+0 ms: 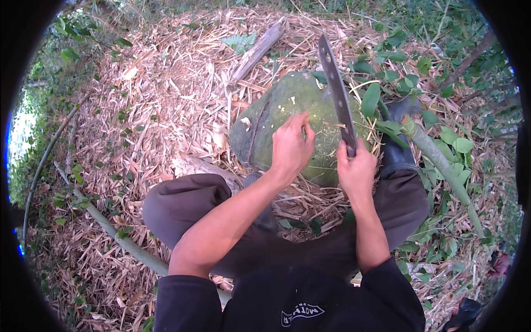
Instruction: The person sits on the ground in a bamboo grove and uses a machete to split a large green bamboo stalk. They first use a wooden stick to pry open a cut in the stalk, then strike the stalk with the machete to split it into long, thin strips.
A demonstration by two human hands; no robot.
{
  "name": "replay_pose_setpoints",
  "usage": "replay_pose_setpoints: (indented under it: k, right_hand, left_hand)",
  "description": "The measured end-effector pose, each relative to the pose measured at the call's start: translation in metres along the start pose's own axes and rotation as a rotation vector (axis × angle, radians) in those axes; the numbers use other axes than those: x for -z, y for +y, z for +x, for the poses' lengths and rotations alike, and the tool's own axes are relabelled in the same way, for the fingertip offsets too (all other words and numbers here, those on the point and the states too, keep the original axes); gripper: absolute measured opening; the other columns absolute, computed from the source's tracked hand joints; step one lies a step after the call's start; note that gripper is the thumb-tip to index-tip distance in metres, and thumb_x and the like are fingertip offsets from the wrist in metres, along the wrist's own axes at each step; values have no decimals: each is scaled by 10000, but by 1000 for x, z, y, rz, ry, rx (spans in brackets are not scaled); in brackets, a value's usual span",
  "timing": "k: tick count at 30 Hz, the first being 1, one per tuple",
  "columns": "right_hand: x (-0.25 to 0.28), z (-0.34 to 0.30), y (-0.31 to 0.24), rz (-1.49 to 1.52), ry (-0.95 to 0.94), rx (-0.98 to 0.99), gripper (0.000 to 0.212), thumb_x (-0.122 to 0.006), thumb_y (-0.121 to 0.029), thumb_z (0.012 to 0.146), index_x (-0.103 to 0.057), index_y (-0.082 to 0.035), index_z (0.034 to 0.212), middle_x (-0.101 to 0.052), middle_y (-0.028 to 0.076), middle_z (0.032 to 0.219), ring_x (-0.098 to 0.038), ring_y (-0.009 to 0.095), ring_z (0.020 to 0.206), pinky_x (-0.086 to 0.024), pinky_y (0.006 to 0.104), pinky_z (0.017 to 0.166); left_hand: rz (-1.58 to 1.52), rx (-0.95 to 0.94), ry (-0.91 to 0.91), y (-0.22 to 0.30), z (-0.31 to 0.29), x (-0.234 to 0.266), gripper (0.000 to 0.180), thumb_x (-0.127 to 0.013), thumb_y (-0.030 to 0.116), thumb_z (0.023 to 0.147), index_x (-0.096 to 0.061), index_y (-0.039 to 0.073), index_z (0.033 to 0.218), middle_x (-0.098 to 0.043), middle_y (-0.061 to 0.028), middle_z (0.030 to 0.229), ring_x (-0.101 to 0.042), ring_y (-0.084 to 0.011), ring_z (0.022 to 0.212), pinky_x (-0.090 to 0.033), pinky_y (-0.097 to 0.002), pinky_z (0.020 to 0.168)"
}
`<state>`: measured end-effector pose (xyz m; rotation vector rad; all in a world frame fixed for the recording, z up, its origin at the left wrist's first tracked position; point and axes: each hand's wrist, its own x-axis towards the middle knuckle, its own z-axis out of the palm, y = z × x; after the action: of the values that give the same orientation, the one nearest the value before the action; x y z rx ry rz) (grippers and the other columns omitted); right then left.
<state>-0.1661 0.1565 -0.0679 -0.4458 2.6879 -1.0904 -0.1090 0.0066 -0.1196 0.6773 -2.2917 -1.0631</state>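
My right hand [357,170] is wrapped round the dark handle of a long knife [337,91]. Its blade has a row of holes and points up and away, tilted slightly left. To the left, my left hand [292,143] is closed with the fingertips drawn together; whatever they may hold is too small to make out. Both hands are over a large rounded green thing [260,141], like a flat mossy stone, with a dark line across its left side. Small pale bits are scattered on its top.
My bent legs in dark trousers [185,202] flank the green thing, with a dark boot [395,149] at right. A weathered log piece [259,51] lies beyond. Green stems [440,157] and leafy plants [395,52] stand at right; a long stem [124,239] crosses dry litter at left.
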Motion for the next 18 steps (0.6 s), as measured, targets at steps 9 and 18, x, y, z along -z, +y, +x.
replay_pose_setpoints:
  k: [9, 18]
  right_hand:
    - [-14, 8, 15, -29, -9, -8, 258, -661, -214, 942, -667, 44, 940, -640, 199, 646, -661, 338, 575, -482, 435, 568]
    - [-30, 15, 27, -60, -34, -1, 313, -666, -252, 932, -644, 58, 886, -666, 283, 716, -686, 481, 736, -529, 544, 682]
  left_hand:
    - [-171, -172, 79, 17, 3, 6, 228, -695, 2, 869, -688, 9, 1096, -738, -130, 958, -734, -250, 799, -589, -335, 710]
    - [-307, -169, -133, 34, 3, 18, 397, -733, 8, 872, -657, 46, 1260, -662, -96, 948, -674, -191, 802, -561, -302, 715]
